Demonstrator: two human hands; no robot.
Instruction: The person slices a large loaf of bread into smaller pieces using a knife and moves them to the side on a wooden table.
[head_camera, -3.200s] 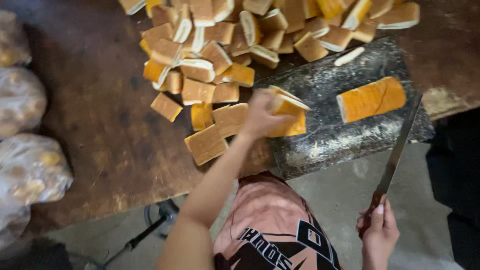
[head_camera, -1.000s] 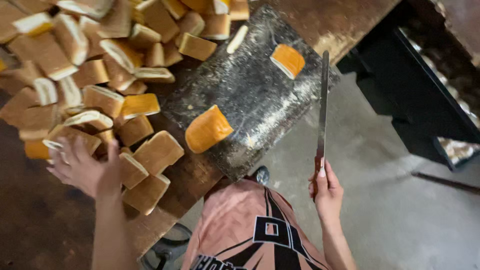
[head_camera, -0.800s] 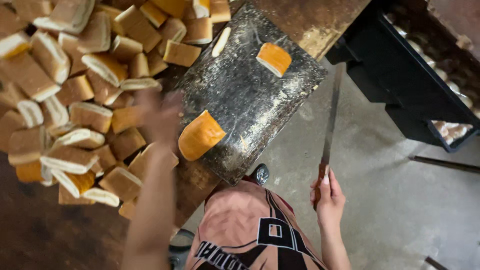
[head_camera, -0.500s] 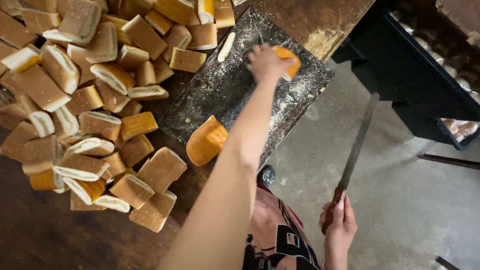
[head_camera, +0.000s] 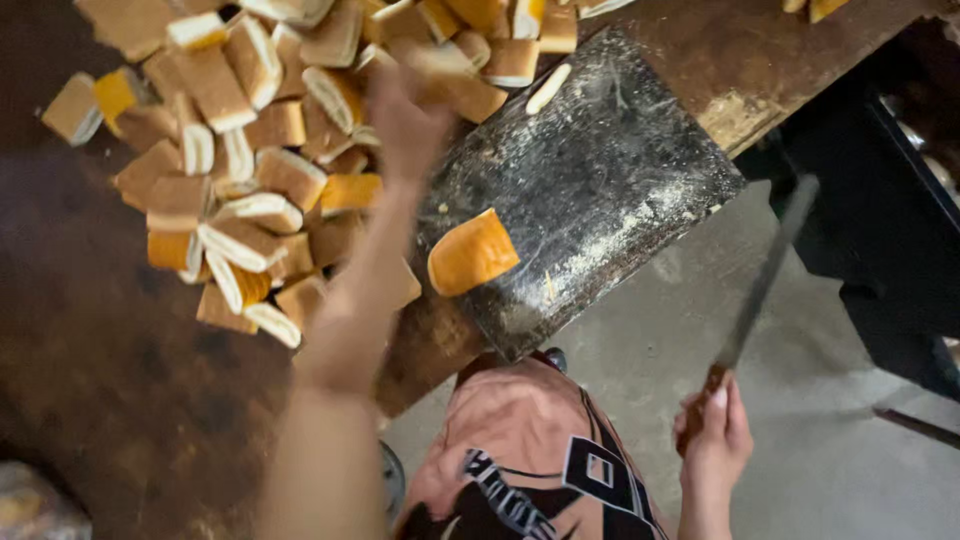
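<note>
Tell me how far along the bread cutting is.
Done: a big pile of cut pieces covers the table. In hand: the left hand, blurred, is over the pile; the right hand holds the knife off the board. Left: one piece on the cutting board.

Left hand (head_camera: 405, 120) outstretched; right hand (head_camera: 715, 435) fisted low.

Blur and crops
Left hand (head_camera: 405, 120) was motion-blurred, grip unreadable; knife (head_camera: 765, 275) blade smeared; bread pile (head_camera: 250, 190) cropped at table's far edge.

A dark wooden tabletop (head_camera: 120, 400) carries a black cutting board (head_camera: 600, 190); left of the board lies a heap of cut bread pieces (head_camera: 240, 190).
</note>
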